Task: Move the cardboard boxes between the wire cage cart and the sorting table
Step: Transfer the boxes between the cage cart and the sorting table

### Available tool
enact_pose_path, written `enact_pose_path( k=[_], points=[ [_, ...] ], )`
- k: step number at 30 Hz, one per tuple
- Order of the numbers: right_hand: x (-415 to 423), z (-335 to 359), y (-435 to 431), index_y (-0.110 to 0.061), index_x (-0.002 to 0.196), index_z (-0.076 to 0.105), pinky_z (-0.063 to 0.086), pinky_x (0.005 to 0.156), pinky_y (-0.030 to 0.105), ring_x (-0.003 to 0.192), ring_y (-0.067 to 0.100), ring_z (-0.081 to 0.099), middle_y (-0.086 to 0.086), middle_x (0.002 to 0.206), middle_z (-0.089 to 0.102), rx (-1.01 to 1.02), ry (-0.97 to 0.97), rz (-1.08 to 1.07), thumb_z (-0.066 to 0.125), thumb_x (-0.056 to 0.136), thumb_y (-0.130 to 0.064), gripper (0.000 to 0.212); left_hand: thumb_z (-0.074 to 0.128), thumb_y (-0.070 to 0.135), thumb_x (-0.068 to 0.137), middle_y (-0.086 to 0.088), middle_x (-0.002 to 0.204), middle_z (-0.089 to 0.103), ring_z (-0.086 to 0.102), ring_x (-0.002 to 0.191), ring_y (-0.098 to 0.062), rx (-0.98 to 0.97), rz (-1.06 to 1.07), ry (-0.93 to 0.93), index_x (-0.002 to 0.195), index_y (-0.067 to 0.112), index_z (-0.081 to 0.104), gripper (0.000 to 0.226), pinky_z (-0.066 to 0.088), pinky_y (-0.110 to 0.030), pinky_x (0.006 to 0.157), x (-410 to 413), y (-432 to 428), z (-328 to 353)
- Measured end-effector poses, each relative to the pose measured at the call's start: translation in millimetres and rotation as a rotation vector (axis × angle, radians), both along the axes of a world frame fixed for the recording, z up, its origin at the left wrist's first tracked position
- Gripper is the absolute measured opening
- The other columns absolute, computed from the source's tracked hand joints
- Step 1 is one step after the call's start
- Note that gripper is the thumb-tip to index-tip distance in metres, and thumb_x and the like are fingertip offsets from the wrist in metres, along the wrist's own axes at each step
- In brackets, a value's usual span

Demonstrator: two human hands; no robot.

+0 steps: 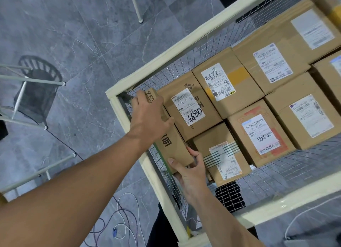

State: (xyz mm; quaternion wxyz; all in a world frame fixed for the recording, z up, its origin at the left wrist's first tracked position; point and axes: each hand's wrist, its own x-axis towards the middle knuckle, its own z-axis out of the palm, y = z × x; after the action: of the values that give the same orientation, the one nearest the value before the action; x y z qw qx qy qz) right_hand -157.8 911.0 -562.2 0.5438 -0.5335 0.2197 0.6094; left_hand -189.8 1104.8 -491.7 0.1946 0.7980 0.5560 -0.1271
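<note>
Item: long narrow cardboard box (171, 145), lodged against the wire cage cart (145, 162) wall. Far end is clasped by the left hand (147, 115), near end by the right hand (191, 174). Judged light and stiff, best held at both ends.

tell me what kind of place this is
Probably a parcel sorting warehouse: a wire cage cart packed with cardboard boxes, barcoded shipping labels on them, left hand and right hand gripping a narrow box.
</note>
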Motion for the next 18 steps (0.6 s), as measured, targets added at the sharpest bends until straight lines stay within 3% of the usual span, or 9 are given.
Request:
enact_pose_path(
  k=[4, 8, 12, 14, 16, 18],
  points=[
    [-0.8, -10.8, 5.7, -0.029, 0.116, 0.064, 0.062, 0.085, 0.054, 0.111, 0.031, 0.070, 0.011, 0.128, 0.065, -0.013, -0.025, 0.024, 0.098, 0.062, -0.001, 0.070, 0.079, 0.061, 0.078, -0.012, 0.154, 0.021, 0.021, 0.141, -0.034, -0.055, -0.027, -0.006, 0.128, 0.030, 0.056, 0.063, 0.036, -0.047, 0.116, -11.1, 4.6, -10.5],
    [-4.7, -18.9, 14.9, -0.039, 0.115, 0.062, 0.064, 0.081, 0.049, 0.106, 0.027, 0.071, 0.005, 0.123, 0.065, -0.056, -0.153, 0.122, 0.100, 0.064, -0.020, 0.067, 0.083, 0.060, 0.076, -0.017, 0.164, 0.005, 0.002, 0.154, -0.037, -0.163, -0.136, 0.086, 0.155, 0.032, 0.035, 0.096, 0.025, -0.053, 0.124, -18.5, 15.6, -20.3],
    [-7.8, -24.1, 25.8, -0.035, 0.133, 0.056, 0.056, 0.081, 0.020, 0.111, 0.013, 0.062, -0.003, 0.129, 0.060, -0.127, -0.450, 0.342, 0.093, 0.076, -0.030, 0.069, 0.081, 0.063, 0.077, -0.020, 0.166, -0.020, -0.013, 0.156, -0.044, -0.198, -0.289, 0.299, 0.164, 0.030, -0.002, 0.125, 0.030, -0.060, 0.121, -22.6, 17.1, -39.7],
    [-9.7, -23.8, 28.1, -0.029, 0.146, 0.051, 0.043, 0.096, 0.017, 0.121, 0.010, 0.051, -0.003, 0.142, 0.047, -0.176, -0.629, 0.491, 0.086, 0.084, -0.032, 0.071, 0.080, 0.059, 0.081, -0.022, 0.163, -0.031, -0.016, 0.155, -0.046, -0.194, -0.309, 0.333, 0.164, 0.029, -0.010, 0.126, 0.035, -0.060, 0.116, -22.2, 13.2, -45.3],
    [-13.0, -17.7, 29.0, -0.028, 0.152, 0.044, 0.036, 0.097, 0.016, 0.126, 0.012, 0.046, -0.001, 0.150, 0.036, -0.156, -0.827, 0.621, 0.076, 0.094, -0.027, 0.066, 0.079, 0.054, 0.084, -0.024, 0.161, -0.035, -0.017, 0.154, -0.049, -0.186, -0.326, 0.333, 0.163, 0.026, -0.013, 0.125, 0.037, -0.060, 0.114, -19.5, 10.1, -46.8],
    [-18.6, -16.5, 27.0, -0.038, 0.158, 0.031, 0.046, 0.099, 0.025, 0.126, 0.019, 0.050, 0.000, 0.154, 0.034, -0.087, -1.032, 0.762, 0.064, 0.101, -0.020, 0.068, 0.079, 0.052, 0.085, -0.026, 0.161, -0.035, -0.018, 0.153, -0.050, -0.196, -0.332, 0.327, 0.163, 0.024, -0.014, 0.125, 0.035, -0.059, 0.118, -18.0, 10.2, -48.8]
  ],
)
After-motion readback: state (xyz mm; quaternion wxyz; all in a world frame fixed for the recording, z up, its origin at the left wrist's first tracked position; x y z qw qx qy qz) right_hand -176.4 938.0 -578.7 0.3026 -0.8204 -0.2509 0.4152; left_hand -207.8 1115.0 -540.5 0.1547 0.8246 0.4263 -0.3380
